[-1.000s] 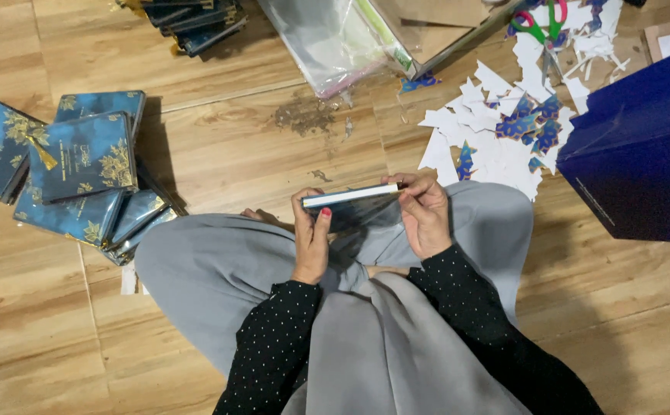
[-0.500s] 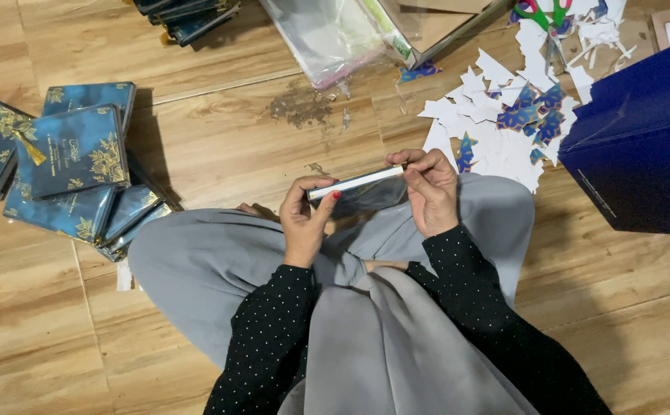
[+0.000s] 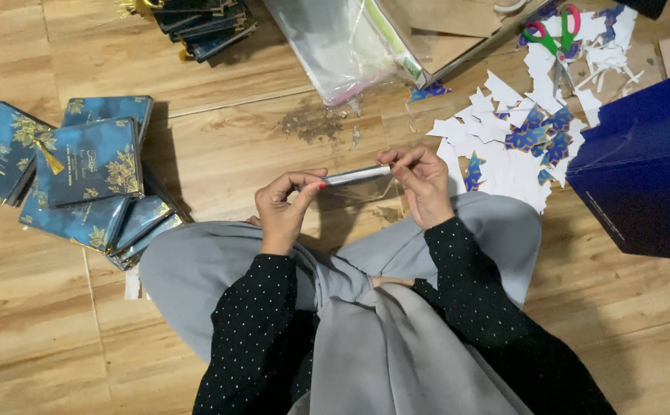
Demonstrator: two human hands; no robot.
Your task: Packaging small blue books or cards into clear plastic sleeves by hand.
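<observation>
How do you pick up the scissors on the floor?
Take the scissors by the red and green loop handles, reaching from the far side, away from the person. The loops lie flat on top of the paper scraps and look free, while the blades point back toward the person and sink among the scraps.

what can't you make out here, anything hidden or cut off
- Thin flat item held between left hand and right hand: seen edge-on in the head view, so its face is hidden.
- Dark blue box: cut off by the right edge.
- Stack of dark booklets: cut off by the top edge.
- Scissors: blades lost among paper scraps.
</observation>
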